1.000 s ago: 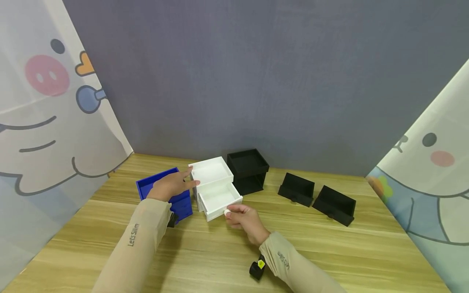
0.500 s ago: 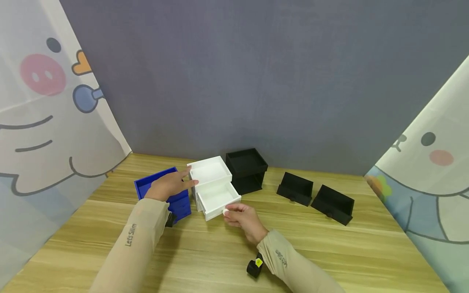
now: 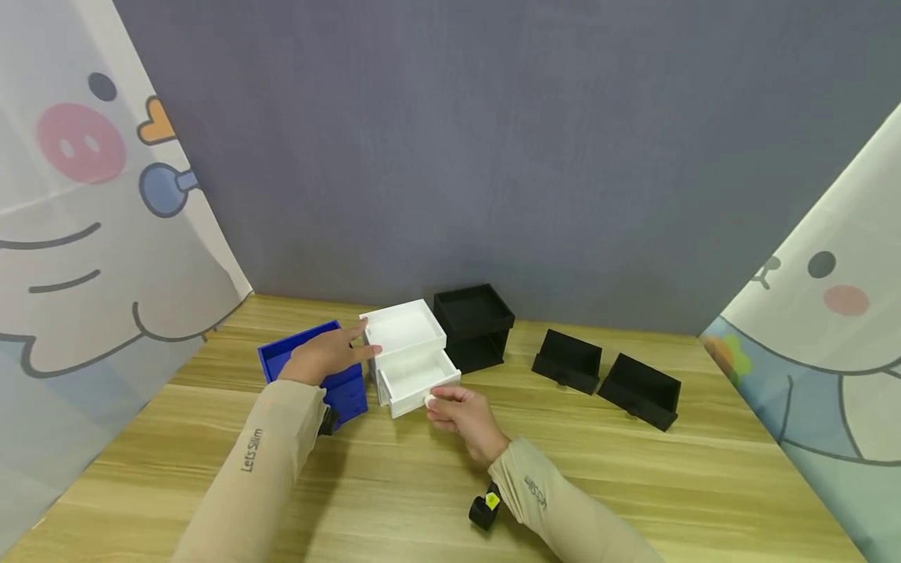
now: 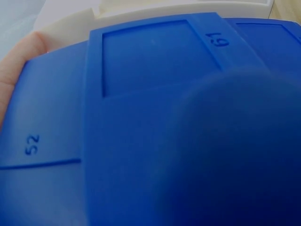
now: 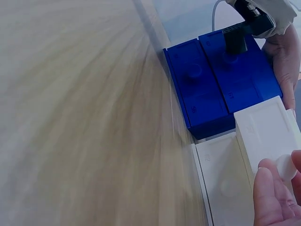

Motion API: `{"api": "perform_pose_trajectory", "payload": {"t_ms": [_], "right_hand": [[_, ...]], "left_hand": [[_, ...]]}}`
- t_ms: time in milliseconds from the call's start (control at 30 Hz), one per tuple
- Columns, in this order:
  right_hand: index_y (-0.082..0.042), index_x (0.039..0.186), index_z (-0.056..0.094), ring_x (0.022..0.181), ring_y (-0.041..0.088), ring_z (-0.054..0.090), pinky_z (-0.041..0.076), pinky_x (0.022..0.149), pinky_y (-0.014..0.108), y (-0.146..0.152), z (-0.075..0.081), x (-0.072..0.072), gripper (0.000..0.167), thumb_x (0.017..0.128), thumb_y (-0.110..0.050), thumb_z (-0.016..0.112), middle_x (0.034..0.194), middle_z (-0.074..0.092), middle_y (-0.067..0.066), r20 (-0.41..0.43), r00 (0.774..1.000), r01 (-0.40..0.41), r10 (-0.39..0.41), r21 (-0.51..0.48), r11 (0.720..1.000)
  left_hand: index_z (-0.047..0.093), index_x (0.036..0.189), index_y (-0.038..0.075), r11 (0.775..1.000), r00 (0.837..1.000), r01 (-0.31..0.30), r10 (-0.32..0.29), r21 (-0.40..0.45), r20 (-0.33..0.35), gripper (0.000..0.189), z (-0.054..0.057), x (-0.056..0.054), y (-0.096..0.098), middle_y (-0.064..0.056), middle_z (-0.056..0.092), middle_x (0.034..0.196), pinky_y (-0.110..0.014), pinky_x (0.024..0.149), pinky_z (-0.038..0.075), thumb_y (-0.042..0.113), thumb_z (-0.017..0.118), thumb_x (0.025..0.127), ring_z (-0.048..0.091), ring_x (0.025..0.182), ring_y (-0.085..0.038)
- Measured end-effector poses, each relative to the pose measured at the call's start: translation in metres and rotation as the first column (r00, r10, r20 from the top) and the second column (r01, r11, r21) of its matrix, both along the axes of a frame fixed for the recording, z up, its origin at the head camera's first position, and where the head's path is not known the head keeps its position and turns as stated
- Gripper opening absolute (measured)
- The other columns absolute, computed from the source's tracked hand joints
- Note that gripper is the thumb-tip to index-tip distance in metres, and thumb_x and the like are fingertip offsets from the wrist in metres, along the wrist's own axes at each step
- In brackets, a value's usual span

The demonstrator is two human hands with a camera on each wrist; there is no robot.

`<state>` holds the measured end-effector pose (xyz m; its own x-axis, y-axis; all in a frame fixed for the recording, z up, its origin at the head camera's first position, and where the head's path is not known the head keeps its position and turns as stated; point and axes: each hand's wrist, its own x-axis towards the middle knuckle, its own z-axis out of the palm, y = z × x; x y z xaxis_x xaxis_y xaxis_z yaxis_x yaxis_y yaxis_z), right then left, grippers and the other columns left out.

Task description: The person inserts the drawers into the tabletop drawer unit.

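Observation:
A white two-drawer cabinet [image 3: 403,322] stands near the back of the wooden table. Its upper drawer [image 3: 408,405] is pulled partway out, and nothing shows inside it. My right hand [image 3: 470,422] pinches that drawer's round white knob [image 5: 285,167] between thumb and fingers. The lower white drawer [image 5: 221,181] is closed. My left hand [image 3: 320,358] reaches over a blue drawer cabinet [image 3: 349,400]; its extended thumb and finger press the white cabinet's top at the left rim. The blue fronts [image 4: 136,61] fill most of the left wrist view.
Right of the white cabinet stands a black cabinet frame [image 3: 479,320] with an open front. Two loose black drawers, one on the left [image 3: 568,363] and one on the right [image 3: 640,391], lie farther right. A grey panel [image 3: 507,156] rises behind the table.
The upper white drawer has slid a little way into its cabinet, my right hand moving with it on the knob. My left hand keeps its place on the white cabinet.

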<state>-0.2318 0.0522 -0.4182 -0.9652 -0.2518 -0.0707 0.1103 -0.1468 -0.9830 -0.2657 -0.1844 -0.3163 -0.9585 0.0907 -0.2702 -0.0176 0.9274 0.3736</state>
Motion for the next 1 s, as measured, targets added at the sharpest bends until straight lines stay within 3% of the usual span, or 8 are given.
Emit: {"api": "perform_pose_trajectory", "payload": {"t_ms": [267, 1000], "right_hand": [[0.016, 0.110, 0.061, 0.068, 0.010, 0.066, 0.055, 0.070, 0.029, -0.008, 0.001, -0.002, 0.026, 0.088, 0.002, 0.064, 0.081, 0.067, 0.002, -0.011, 1.000, 0.007, -0.007, -0.018, 1.000], [0.016, 0.110, 0.062, 0.066, 0.009, 0.066, 0.055, 0.064, 0.026, -0.025, 0.004, -0.015, 0.026, 0.088, 0.002, 0.064, 0.081, 0.069, 0.006, -0.027, 0.996, 0.084, -0.085, -0.041, 0.996]], "left_hand": [[0.016, 0.155, 0.019, 1.000, 1.000, 0.008, -0.008, 0.007, -0.006, 0.080, -0.003, -0.001, -0.001, -0.023, 0.026, 0.152, -0.069, 0.099, 0.022, 0.061, 0.044, 0.094, 0.026, 0.134, -0.049], [0.018, 0.155, 0.019, 1.000, 1.000, -0.002, 0.002, -0.010, -0.029, 0.079, -0.002, 0.000, 0.000, -0.024, 0.030, 0.150, -0.072, 0.097, 0.023, 0.062, 0.044, 0.093, 0.028, 0.133, -0.050]]}}
